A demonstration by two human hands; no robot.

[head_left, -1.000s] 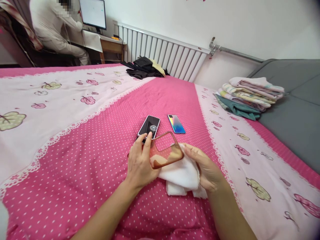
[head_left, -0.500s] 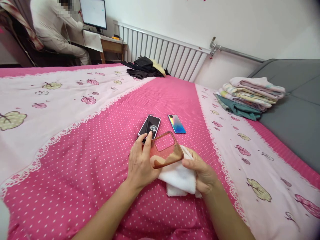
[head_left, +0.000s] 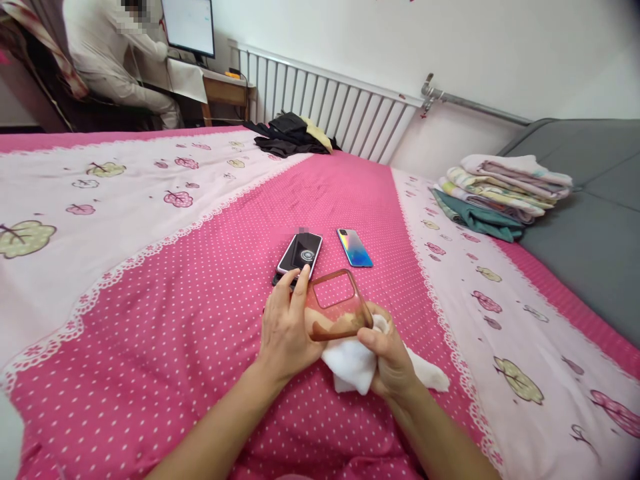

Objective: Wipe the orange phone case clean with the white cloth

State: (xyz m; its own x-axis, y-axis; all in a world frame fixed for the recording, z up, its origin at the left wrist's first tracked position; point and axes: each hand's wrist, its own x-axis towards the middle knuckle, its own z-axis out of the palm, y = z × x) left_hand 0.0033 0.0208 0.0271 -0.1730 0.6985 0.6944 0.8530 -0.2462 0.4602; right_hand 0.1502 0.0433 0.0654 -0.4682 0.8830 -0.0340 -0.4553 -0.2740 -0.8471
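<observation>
A translucent brown phone case (head_left: 361, 293) with a large camera cutout is held up between my hands. My left hand (head_left: 287, 327) grips its left side, with the index and middle fingers stretched along it. On the other side, my right hand (head_left: 393, 353) is closed around a white cloth (head_left: 350, 363), its thumb at the case's lower right corner. The cloth bunches under the case, and part of it sticks out to the right of my wrist. Just beyond my left fingertips lies a black-screened phone (head_left: 300, 252). A blue gradient phone (head_left: 355, 248) rests back-up to its right.
A pink dotted bedspread (head_left: 200, 320) lies under everything. Folded clothes (head_left: 505, 190) are stacked at right against a grey headboard (head_left: 590, 200). Dark clothing (head_left: 285, 137) is heaped at the far edge by a white radiator (head_left: 320, 93). A person (head_left: 110, 60) sits at a desk with a monitor (head_left: 189, 27).
My right hand has shifted slightly left and curled tighter on the cloth, whose end now shows right of the wrist. The case has moved a little right and down.
</observation>
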